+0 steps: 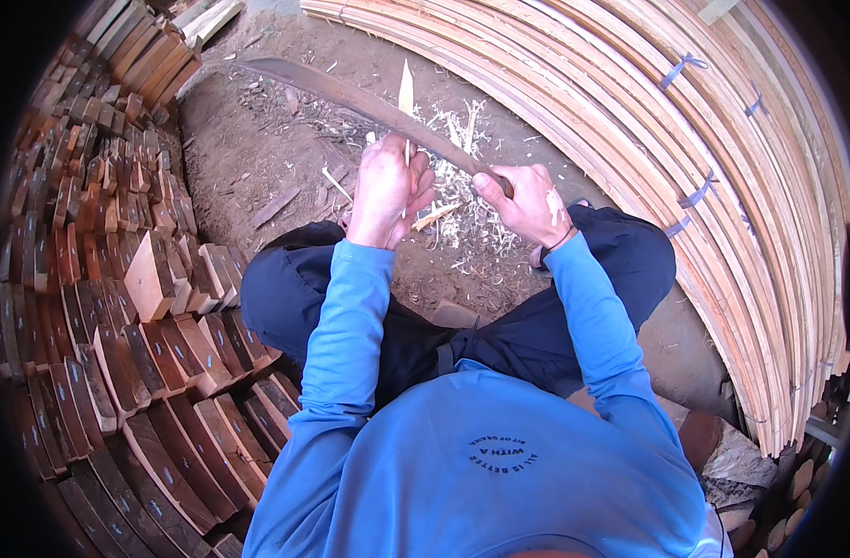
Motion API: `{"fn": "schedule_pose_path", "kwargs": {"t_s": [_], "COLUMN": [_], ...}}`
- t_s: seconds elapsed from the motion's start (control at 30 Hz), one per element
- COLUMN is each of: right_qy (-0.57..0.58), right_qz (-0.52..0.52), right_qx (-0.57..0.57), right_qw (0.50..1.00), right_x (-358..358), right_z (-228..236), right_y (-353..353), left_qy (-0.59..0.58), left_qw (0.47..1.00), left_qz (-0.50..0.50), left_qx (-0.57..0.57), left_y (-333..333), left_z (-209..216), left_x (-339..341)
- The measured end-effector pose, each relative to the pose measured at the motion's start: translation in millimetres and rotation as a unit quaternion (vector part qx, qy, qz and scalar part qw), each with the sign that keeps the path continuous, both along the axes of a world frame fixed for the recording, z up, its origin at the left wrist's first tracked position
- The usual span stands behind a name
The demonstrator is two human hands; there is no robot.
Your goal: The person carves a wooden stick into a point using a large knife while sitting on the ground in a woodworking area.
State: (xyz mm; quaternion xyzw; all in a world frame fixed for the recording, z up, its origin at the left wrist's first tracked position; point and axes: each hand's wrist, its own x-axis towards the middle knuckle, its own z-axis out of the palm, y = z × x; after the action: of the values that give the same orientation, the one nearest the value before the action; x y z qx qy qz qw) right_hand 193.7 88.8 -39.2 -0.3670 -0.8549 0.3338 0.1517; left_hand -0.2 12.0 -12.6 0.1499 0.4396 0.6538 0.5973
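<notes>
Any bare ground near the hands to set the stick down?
Bare dirt left of the blade, between it and the stacked blocks. Crowded: shavings under the left hand and right hand; bundled slats fill the right.

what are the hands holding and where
The right hand grips a long curved blade by its handle end. The left hand holds a thin wood stick upright by its lower part.

1. My left hand [386, 189] holds a thin pale stick [406, 100] upright, its tip pointed.
2. My right hand [527, 202] grips a long, dark, curved blade [350, 96], laid across the stick.
</notes>
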Motion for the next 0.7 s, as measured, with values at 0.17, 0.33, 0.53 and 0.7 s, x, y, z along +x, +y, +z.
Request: {"fn": "schedule_pose_path", "kwargs": {"t_s": [0.17, 0.33, 0.53, 0.7], "right_qy": [0.018, -0.025, 0.043, 0.012], "right_qz": [-0.004, -0.033, -0.036, -0.024], "right_qx": [-0.024, 0.0, 0.009, -0.04], "right_qw": [1.0, 0.999, 0.998, 0.999], "right_x": [2, 0, -1, -6], "right_z": [-1, -10, -14, 1], "right_y": [-11, 6, -4, -10], "left_qy": [0.039, 0.021, 0.019, 0.037], "left_qw": [0.999, 0.999, 0.997, 0.998], "left_qz": [-0.008, -0.014, -0.017, -0.028], "left_qx": [-0.014, -0.037, -0.066, -0.038], "left_y": [1, 9, 8, 12], "left_z": [0, -8, -3, -7], "left_x": [-5, 14, 18, -1]}}
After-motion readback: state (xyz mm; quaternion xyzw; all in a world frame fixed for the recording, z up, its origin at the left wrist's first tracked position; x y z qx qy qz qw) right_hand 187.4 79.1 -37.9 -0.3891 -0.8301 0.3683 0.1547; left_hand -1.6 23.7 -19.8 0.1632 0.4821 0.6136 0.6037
